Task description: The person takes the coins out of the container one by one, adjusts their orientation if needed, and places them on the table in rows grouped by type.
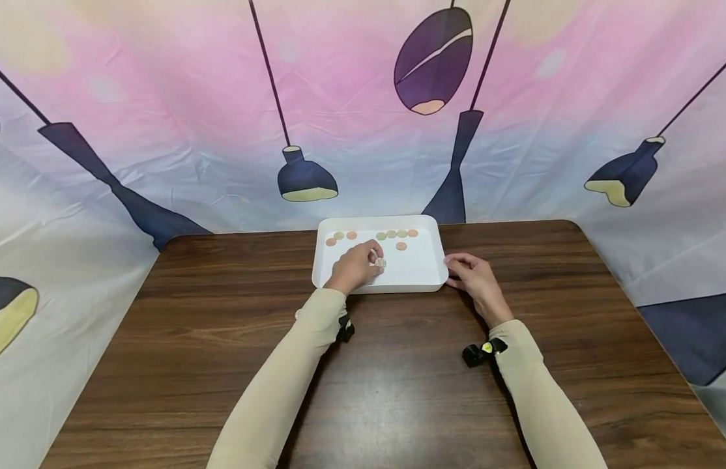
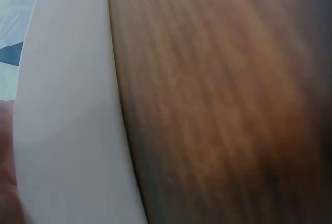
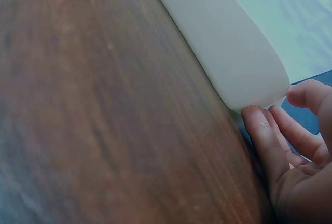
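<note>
Fingers of the left hand [image 1: 355,266] are pinching a small pale piece [image 1: 380,262] inside a white tray [image 1: 424,273] holding round tokens [image 1: 396,234]; right hand [image 1: 477,281] fingers, loosely spread, are touching the tray's right edge on the tabletop [image 1: 222,312].

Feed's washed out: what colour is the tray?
White tray, clearest in the head view.

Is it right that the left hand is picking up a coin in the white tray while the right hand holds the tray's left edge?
Not quite. The right hand touches the white tray at its right edge, not the left; the head view shows this. The left hand does pinch a coin inside the tray.
</note>
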The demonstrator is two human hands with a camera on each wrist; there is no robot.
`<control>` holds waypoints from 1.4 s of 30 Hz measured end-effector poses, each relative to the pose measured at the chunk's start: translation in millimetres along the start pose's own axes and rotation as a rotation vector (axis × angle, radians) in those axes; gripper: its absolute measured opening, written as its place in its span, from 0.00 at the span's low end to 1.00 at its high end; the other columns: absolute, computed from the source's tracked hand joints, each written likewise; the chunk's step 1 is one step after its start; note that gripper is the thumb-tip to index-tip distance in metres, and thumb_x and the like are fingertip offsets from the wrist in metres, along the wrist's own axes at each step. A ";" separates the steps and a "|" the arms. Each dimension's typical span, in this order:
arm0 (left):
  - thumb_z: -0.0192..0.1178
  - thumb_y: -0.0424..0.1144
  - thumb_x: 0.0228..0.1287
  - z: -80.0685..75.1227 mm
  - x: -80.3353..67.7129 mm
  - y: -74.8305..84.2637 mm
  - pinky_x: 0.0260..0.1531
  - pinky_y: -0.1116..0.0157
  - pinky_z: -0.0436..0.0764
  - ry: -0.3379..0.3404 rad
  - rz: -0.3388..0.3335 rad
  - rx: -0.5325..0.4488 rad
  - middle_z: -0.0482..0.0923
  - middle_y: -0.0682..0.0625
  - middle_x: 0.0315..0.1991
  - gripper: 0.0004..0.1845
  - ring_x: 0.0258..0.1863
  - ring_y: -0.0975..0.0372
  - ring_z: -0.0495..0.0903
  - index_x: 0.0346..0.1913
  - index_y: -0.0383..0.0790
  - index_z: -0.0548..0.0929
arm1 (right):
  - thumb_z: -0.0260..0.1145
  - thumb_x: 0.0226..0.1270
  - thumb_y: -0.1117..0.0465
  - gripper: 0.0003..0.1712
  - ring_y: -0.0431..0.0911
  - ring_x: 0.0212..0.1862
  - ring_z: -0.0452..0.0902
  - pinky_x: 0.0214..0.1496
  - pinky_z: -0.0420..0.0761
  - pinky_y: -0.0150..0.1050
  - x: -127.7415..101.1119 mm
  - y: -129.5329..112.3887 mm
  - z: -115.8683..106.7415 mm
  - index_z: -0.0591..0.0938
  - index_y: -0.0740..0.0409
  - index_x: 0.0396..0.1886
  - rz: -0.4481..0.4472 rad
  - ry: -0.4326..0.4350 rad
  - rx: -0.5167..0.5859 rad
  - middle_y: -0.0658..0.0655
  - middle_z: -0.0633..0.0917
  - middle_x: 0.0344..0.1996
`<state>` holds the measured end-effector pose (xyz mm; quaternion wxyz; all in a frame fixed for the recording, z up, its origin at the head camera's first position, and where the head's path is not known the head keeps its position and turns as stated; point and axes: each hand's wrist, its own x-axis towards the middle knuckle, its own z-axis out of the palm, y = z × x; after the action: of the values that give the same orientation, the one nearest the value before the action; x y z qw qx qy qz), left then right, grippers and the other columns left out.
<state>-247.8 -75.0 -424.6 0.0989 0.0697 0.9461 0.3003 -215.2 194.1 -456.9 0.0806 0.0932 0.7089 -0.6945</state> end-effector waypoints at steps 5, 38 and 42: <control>0.71 0.41 0.71 1.1 -2.7 -1.4 0.30 0.62 0.71 0.028 0.040 0.025 0.78 0.54 0.37 0.13 0.30 0.60 0.74 0.53 0.48 0.82 | 0.63 0.81 0.59 0.22 0.36 0.43 0.83 0.47 0.88 0.28 -0.9 0.0 -2.2 0.79 0.71 0.64 -0.009 0.000 0.010 0.52 0.83 0.46; 0.63 0.30 0.66 -11.1 -12.0 -10.0 0.28 0.65 0.78 0.015 0.177 0.112 0.85 0.48 0.35 0.10 0.27 0.59 0.77 0.46 0.34 0.90 | 0.63 0.82 0.58 0.25 0.36 0.42 0.82 0.46 0.88 0.27 -2.0 -4.2 -2.9 0.77 0.72 0.67 0.026 -0.022 0.009 0.57 0.82 0.50; 0.64 0.32 0.68 -13.0 -13.6 -8.9 0.25 0.64 0.77 0.021 0.172 0.149 0.84 0.50 0.32 0.07 0.27 0.59 0.77 0.44 0.38 0.90 | 0.63 0.81 0.59 0.25 0.36 0.42 0.82 0.46 0.87 0.27 -3.4 -5.7 -2.0 0.77 0.72 0.67 0.026 -0.026 0.009 0.57 0.81 0.51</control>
<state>-238.2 -92.0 -417.4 0.0574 0.1548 0.9574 0.2370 -213.2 195.9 -450.5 0.0981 0.0938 0.7035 -0.6977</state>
